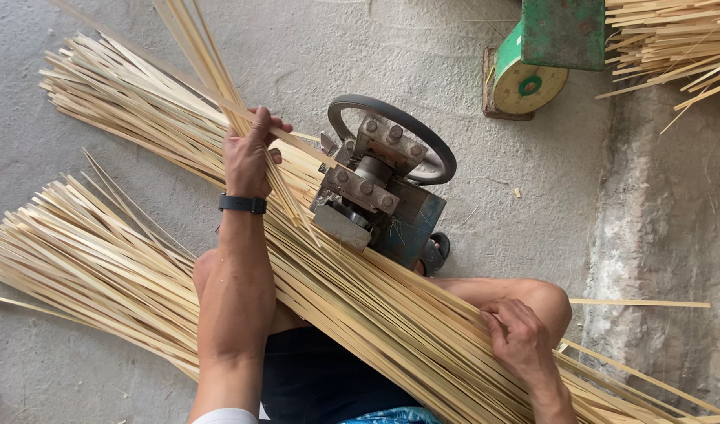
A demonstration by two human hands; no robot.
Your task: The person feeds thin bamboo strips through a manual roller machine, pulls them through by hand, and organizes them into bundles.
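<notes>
From my remote seat I see pale yellow bamboo strips (360, 306), a dark grey wheel (393, 135) on a teal-blue machine block (407, 228), a black wristband (242, 203), a green metal housing (562, 31) (rust-flecked), and grey concrete floor (391, 55).

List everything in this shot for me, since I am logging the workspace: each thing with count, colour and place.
bamboo strips: many, pale yellow, across the lap and floor at left
raised strips: a few, pale yellow, top left, held up
splitting machine: one, grey metal with blue base, centre
handwheel: one, dark grey, on the machine
green machine: one, green, top right
strip pile: one, pale yellow, top right corner
concrete floor: grey, all around
wristband: one, black, left wrist
left hand: grips the raised strips
right hand: rests on the bundle, lower right
</notes>
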